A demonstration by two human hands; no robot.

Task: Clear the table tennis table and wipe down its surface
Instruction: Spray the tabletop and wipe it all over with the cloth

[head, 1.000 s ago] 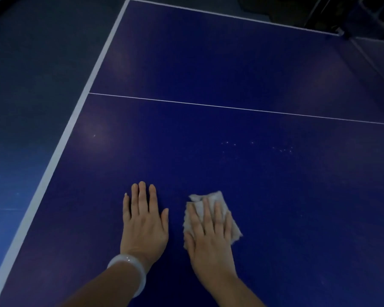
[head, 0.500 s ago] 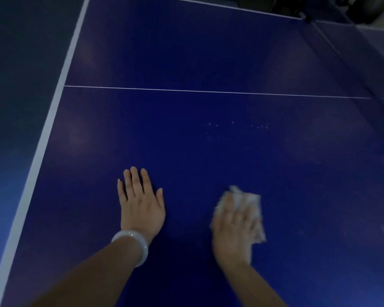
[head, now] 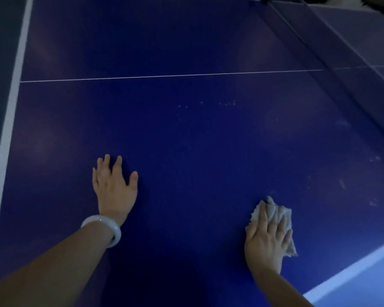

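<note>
- Fingers (head: 107, 165) of my left hand (head: 114, 187) are lying spread and flat on the table (head: 186, 140), bracing me at near left; I'm keeping them planted.
- Faint specks (head: 226, 104) are showing farther off at centre, awaiting passes.
- My right hand (head: 267, 239) is pressing the cloth (head: 279, 214) flat-fingered at near right; I'm judging even pressure and overlapping strokes toward the smudges (head: 374, 202) best.

Bench (head: 186, 140): dark blue table tennis top, white edge bands at left and near-right corner, thin white centre line across. Faint pale specks mid-surface; smudges toward the right side. Cloth (head: 277, 214): pale grey, crumpled, lay flat on bench nr the right edge band, pinned under right hand (head: 267, 242), fingers (head: 263, 216) straight over it, cloth edges showing beyond fingertips.
</note>
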